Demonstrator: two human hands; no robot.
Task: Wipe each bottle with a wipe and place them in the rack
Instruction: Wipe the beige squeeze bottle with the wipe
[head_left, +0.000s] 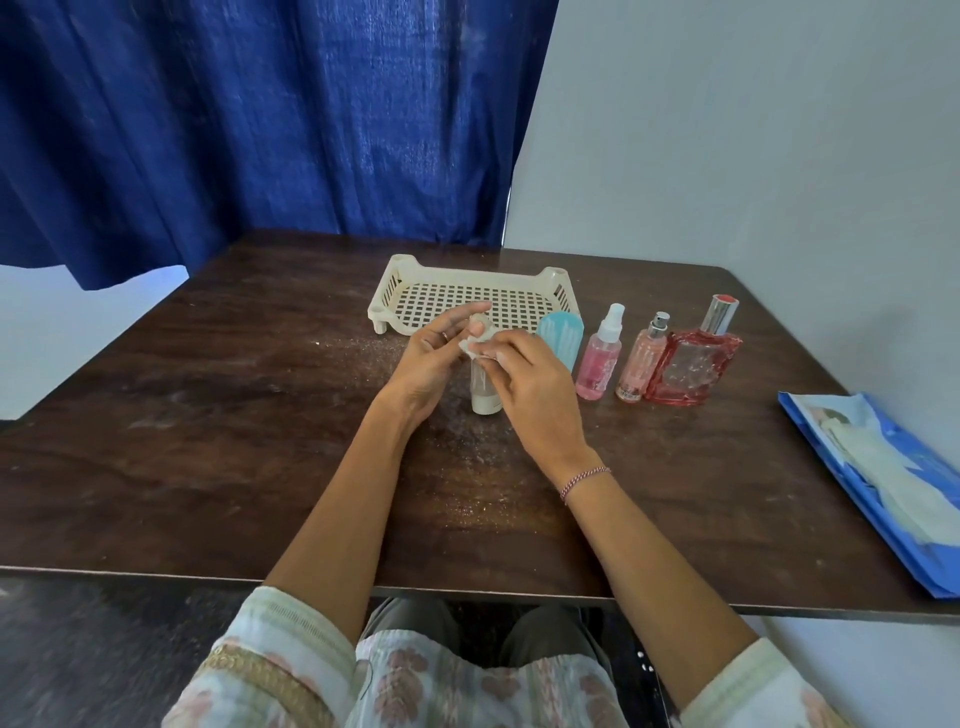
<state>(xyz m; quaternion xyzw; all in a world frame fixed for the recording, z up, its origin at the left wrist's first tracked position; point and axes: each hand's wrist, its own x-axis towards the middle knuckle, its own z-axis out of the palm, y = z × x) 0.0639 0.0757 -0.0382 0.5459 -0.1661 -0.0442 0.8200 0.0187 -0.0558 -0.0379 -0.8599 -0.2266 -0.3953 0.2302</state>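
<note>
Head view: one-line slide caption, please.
Right hand rubs a wipe over the top of a small white bottle standing on the table, left hand against it; rack behind holds no bottles yet.

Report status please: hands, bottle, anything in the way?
Right hand pinches wipe on bottle. Left hand at bottle top, grip unclear. Bottle upright on table; rack empty. Nothing blocks rack.

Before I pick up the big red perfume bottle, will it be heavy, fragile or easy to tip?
The red perfume bottle looks like thick glass, so it is probably heavy and breakable. Its broad square base should resist tipping, though the smooth faces may slip.
</note>
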